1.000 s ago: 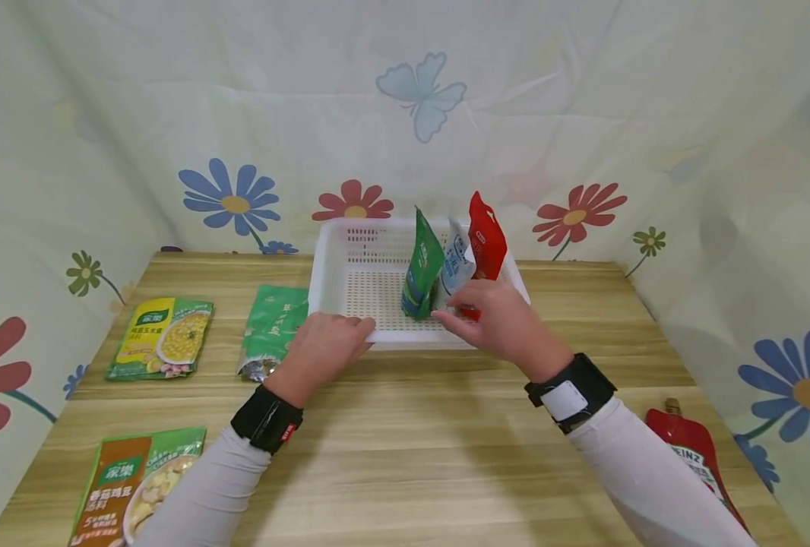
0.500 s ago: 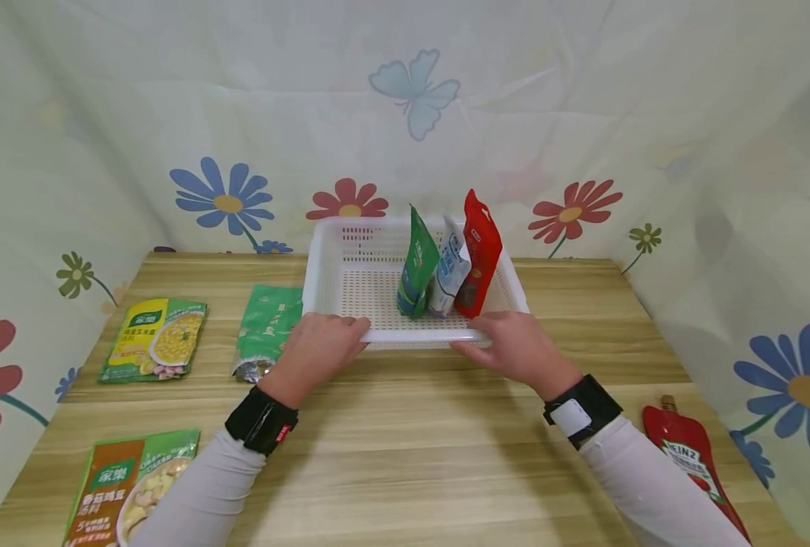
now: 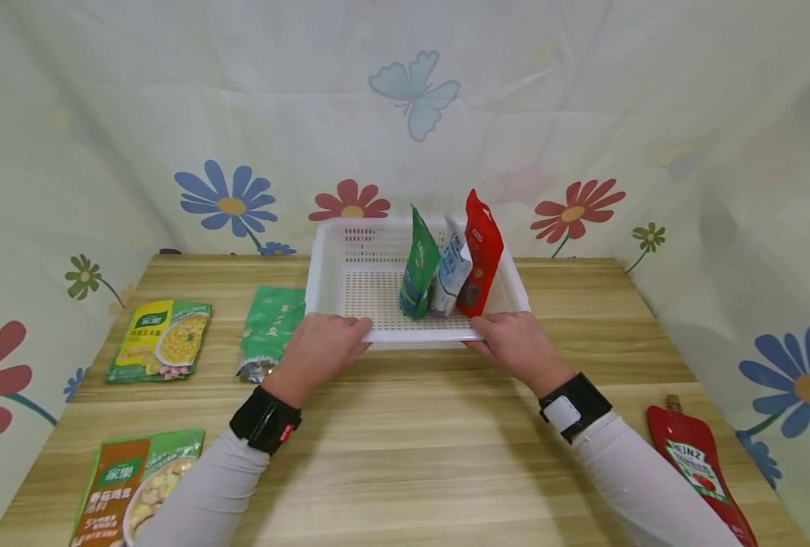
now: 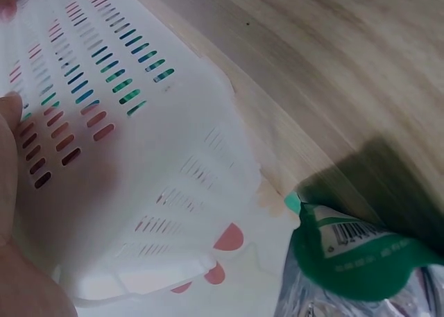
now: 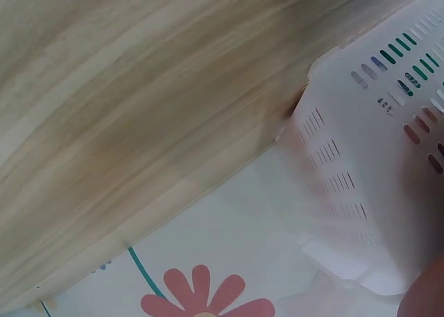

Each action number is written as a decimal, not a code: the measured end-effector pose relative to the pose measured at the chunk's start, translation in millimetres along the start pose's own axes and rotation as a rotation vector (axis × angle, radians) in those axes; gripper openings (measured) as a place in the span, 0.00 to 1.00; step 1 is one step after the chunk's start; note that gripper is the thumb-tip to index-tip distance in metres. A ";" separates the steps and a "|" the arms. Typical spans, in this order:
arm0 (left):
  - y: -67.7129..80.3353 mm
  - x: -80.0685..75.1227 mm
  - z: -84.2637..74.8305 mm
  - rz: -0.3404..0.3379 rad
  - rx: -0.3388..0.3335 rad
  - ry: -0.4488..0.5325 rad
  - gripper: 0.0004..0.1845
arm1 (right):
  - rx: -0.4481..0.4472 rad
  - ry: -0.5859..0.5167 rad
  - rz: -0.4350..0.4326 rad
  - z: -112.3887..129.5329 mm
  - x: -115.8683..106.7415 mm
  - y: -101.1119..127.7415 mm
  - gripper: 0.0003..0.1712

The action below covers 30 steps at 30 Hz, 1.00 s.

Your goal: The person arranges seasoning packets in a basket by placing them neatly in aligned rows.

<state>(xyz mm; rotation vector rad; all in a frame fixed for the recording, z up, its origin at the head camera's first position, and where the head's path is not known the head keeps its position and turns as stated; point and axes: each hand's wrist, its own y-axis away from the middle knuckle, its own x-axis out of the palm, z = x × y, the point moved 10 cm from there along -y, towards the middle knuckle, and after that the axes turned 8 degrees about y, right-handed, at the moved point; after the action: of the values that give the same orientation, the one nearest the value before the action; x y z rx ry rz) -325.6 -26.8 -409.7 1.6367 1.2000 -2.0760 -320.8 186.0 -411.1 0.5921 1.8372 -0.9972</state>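
Note:
A white plastic basket [image 3: 419, 334] with slotted walls stands at the back of the table. My left hand [image 3: 324, 343] grips its front rim near the left corner, and my right hand [image 3: 517, 342] holds the same rim near the right corner. Inside, toward the right, three pouches stand upright: a green one [image 3: 419, 270], a white and blue one [image 3: 451, 270] and a red one [image 3: 483, 254]. The left wrist view shows the basket wall [image 4: 166, 116] with the left fingers at its edge. In the right wrist view, only a blurred bit of hand appears beside the basket wall [image 5: 368, 123].
Left of the basket lies a green packet [image 3: 271, 319] with a silver end. Farther left are a yellow-green soup packet [image 3: 161, 338] and a brown-green soup packet [image 3: 128, 486]. A red Heinz ketchup pouch [image 3: 695, 463] lies at the right. Flowered cloth [image 3: 419, 152] encloses the table.
My right hand has come out from among the pouches and taken hold of the front rim. The white pouch stands straighter. My left hand has stayed at the rim.

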 end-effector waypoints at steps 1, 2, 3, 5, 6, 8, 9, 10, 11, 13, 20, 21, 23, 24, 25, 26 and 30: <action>0.3 -0.3 0.2 -0.002 -0.001 0.001 0.13 | -0.004 -0.003 -0.007 0.4 0.0 -0.4 0.16; 0.5 -0.9 0.1 -0.006 -0.001 0.003 0.14 | -0.005 -0.008 -0.009 0.2 0.5 -0.6 0.16; 0.5 -1.6 -0.1 -0.009 0.000 0.005 0.13 | -0.006 -0.009 -0.011 -0.1 0.9 -0.7 0.16; 0.2 -2.6 -0.6 -0.013 0.004 0.008 0.13 | -0.006 -0.013 -0.012 -0.8 1.3 -1.1 0.15; -0.2 -2.4 -0.7 -0.011 0.006 0.010 0.13 | -0.006 -0.012 -0.012 -1.0 1.1 -1.2 0.16; -0.6 -2.7 -0.7 -0.001 0.006 0.022 0.14 | -0.006 -0.018 -0.005 -1.4 0.7 -1.9 0.15; -0.6 -2.6 -0.3 0.007 0.005 0.032 0.14 | -0.007 -0.019 -0.004 -1.2 0.2 -2.3 0.16; -0.6 -2.3 0.3 0.018 0.001 0.046 0.15 | -0.006 -0.022 -0.003 -1.1 -0.1 -2.4 0.16; -0.4 -1.7 1.3 0.035 -0.006 0.067 0.16 | -0.004 -0.023 0.000 -1.1 -0.2 -2.3 0.16; 0.6 -0.9 4.3 0.064 -0.021 0.126 0.18 | 0.001 -0.026 0.006 -1.0 0.5 -2.4 0.15; 3.1 -27.0 36.2 -0.004 -0.129 0.438 0.10 | 0.013 -0.025 0.021 -1.3 1.2 -3.0 0.15; 3.7 -33.8 45.3 -0.036 -0.155 0.455 0.10 | 0.015 -0.028 0.019 -1.3 1.1 -3.0 0.16; 6.3 -44.1 66.8 -0.102 -0.210 0.454 0.08 | 0.015 -0.031 0.012 -1.2 1.2 -2.7 0.16; 7.6 -47.1 78.0 -0.125 -0.237 0.448 0.08 | 0.015 -0.034 0.008 -1.2 1.3 -2.4 0.16; 9.2 -48.5 89.5 -0.137 -0.270 0.445 0.09 | 0.015 -0.037 0.004 -1.3 1.5 -2.2 0.16; 11.5 -47.4 101.9 -0.136 -0.313 0.436 0.10 | 0.015 -0.038 0.001 -1.2 1.6 -2.0 0.16; 21.5 -32.7 144.7 -0.050 -0.466 0.412 0.14 | 0.014 -0.037 0.003 -1.5 3.2 -1.8 0.15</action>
<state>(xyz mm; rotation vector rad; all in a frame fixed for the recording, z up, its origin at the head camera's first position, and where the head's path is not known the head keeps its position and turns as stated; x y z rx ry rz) -401.8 -153.6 -384.9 1.8460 1.7069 -1.3612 -324.3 186.1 -412.9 0.5814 1.7978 -1.0139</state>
